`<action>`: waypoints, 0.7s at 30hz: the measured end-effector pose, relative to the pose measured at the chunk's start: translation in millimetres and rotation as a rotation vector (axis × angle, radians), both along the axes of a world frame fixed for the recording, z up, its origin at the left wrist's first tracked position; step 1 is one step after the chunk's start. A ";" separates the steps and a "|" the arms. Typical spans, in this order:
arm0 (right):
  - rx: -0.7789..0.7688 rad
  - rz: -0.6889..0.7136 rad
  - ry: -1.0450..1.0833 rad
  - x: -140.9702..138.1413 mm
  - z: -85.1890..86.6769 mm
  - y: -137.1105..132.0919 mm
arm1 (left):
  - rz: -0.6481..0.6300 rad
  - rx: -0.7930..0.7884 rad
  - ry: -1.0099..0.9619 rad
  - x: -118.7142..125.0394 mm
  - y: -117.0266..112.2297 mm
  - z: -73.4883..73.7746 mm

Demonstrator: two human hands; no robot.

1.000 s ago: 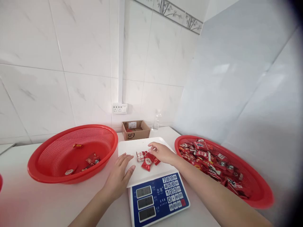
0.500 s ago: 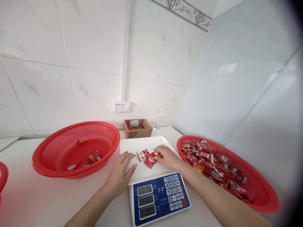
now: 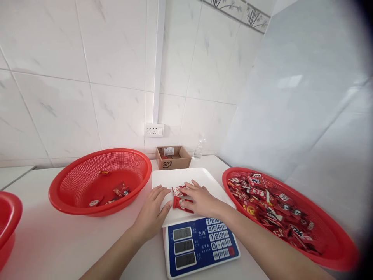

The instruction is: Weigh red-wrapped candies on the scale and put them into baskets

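Observation:
Several red wrapped candies [image 3: 177,202] lie on the white pan [image 3: 170,177] of a digital scale with a blue panel [image 3: 202,251]. My right hand [image 3: 202,200] rests over these candies, its fingers stretched out and apart, covering part of them. At the pan's left edge is my left hand [image 3: 153,210], open with thumb and fingers apart; its fingertips are close to the candies, and nothing is in it. The numbers on the scale's displays are faint.
A red basket [image 3: 67,210] at left holds a few candies. Another red basket [image 3: 329,229] at right holds a heap of them. Behind the scale stand a cardboard box [image 3: 175,163] and a clear plastic object [image 3: 199,149]. Part of another red container [image 3: 11,210] shows far left.
My right hand has moved left and spread over the candies, which now sit closer together. My left hand stays by the pan's left edge. The whole view has shifted slightly.

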State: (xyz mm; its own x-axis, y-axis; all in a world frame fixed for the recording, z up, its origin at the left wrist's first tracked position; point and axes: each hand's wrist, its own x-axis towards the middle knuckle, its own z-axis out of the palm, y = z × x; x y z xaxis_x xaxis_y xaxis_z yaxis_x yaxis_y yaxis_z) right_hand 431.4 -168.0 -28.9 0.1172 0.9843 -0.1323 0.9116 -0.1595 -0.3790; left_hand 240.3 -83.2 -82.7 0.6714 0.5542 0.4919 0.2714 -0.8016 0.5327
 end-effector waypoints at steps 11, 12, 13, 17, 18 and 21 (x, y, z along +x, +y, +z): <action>0.151 -0.131 0.005 37.0 2.2 -19.3 | 0.016 -0.017 0.032 -0.1 0.1 1.2; 0.207 -0.177 -0.017 46.7 2.4 -22.0 | 0.013 -0.019 0.033 -0.2 0.0 1.5; 0.258 -0.227 -0.042 57.1 3.3 -25.0 | 0.010 -0.020 0.035 -0.2 -0.3 1.8; 0.326 -0.436 -0.120 103.2 9.8 -41.6 | 0.008 -0.029 0.053 -0.3 -2.0 4.3; 0.309 -0.485 -0.134 115.0 10.3 -46.8 | 0.007 -0.032 0.056 -0.4 -2.4 4.9; 0.188 -0.592 -0.143 149.1 4.8 -65.8 | 0.002 -0.037 0.061 -0.8 -2.9 5.7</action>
